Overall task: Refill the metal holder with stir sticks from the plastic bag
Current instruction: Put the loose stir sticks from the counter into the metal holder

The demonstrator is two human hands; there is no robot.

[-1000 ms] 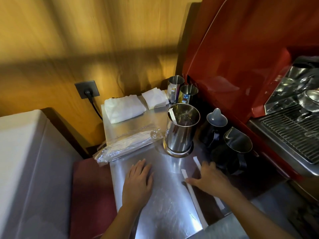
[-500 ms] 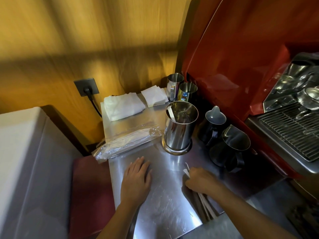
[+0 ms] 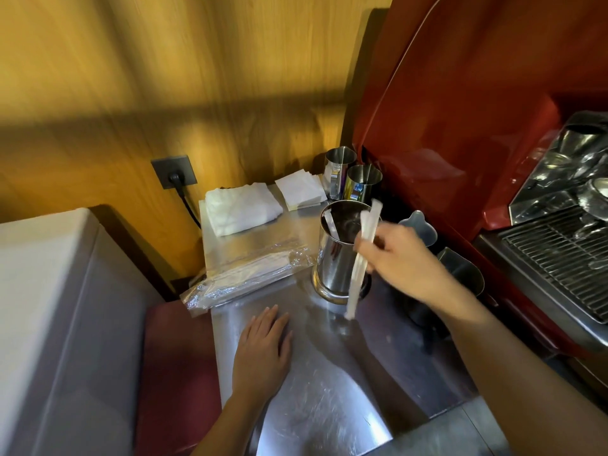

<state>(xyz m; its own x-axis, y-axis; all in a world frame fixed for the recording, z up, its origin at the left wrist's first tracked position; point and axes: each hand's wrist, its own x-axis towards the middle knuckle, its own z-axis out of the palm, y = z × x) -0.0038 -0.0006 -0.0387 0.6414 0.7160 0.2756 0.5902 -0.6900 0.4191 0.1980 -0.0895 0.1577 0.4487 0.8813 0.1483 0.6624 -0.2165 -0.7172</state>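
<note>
My right hand (image 3: 398, 258) is closed around a few stir sticks (image 3: 360, 258), pinched near their upper third so the long lower ends hang free over the bench (image 3: 316, 390), just in front of the holder (image 3: 339, 251). My left hand (image 3: 263, 348) lies flat and open on the bench, holding nothing. The holder stands towards the bench's back right corner, nearly empty, with one stick leaning inside. The bag (image 3: 246, 278) lies by the left edge, apart from both hands. My worry is the tilt: the sticks' tops point past the rim, so I must swing the low ends up and over, and they could catch the holder's wall and knock it into the dark pitchers (image 3: 460, 274) beside it. The sticks are also splayed, so I judge one could slip from the pinch and fall.
</note>
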